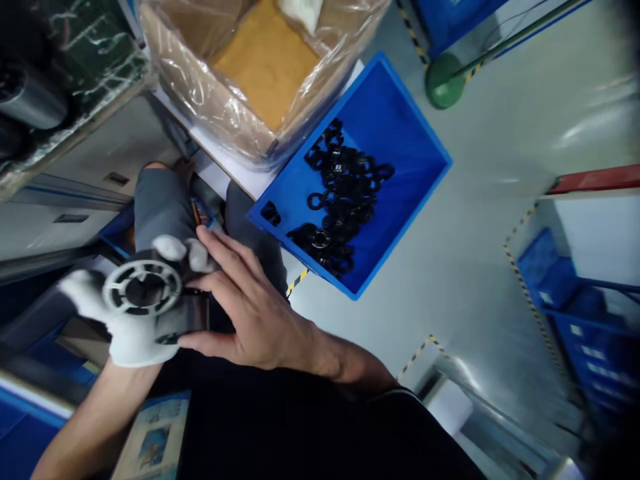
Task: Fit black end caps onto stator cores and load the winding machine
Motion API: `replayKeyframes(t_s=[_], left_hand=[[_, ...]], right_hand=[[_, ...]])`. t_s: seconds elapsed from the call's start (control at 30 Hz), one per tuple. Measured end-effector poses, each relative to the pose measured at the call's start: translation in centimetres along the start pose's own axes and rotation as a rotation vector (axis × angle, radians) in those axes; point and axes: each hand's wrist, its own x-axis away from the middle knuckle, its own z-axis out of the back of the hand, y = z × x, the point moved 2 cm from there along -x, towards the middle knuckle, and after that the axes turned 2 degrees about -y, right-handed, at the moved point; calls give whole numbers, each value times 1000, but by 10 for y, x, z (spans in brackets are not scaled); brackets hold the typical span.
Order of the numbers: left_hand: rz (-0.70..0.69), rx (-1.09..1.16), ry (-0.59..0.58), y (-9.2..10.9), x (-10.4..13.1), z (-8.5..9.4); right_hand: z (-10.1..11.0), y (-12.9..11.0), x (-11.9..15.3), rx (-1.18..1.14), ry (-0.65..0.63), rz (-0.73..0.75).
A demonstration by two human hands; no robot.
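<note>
My left hand [133, 340], in a white glove, is closed around a silver metal cylinder [196, 315]. A pale spoked ring [114, 293] with a dark centre faces up at the near end; whether ring and cylinder are one piece I cannot tell. My bare right hand [255, 313] grips the cylinder from the right, thumb below and fingers above. Gloved fingertips show behind the ring. Motion blurs the gloved thumb. Right of my knees, a blue bin [410, 220] holds many small black ring-shaped parts [345, 187].
A plastic-lined cardboard box [195, 87] with a yellow-brown sheet [270, 67] stands beyond the bin. Metal cylinders [37, 100] sit on a bench at upper left. A green round base [443, 81] with a pole stands on the floor. Blue crates [595, 347] are at right.
</note>
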Motion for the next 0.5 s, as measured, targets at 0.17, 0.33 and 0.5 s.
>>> replayKeyframes(t_s=[0.17,0.33,0.5], left_hand=[[435,108,-212,-45,-2,0],[453,-24,-156,-53,-1,-1],[371,-98,-152,-39,0,-11]], right_hand=[[56,60,10,10,78,-220],[73,166,2,365,-287,-404],[46,217,-12,414,-472,-395]])
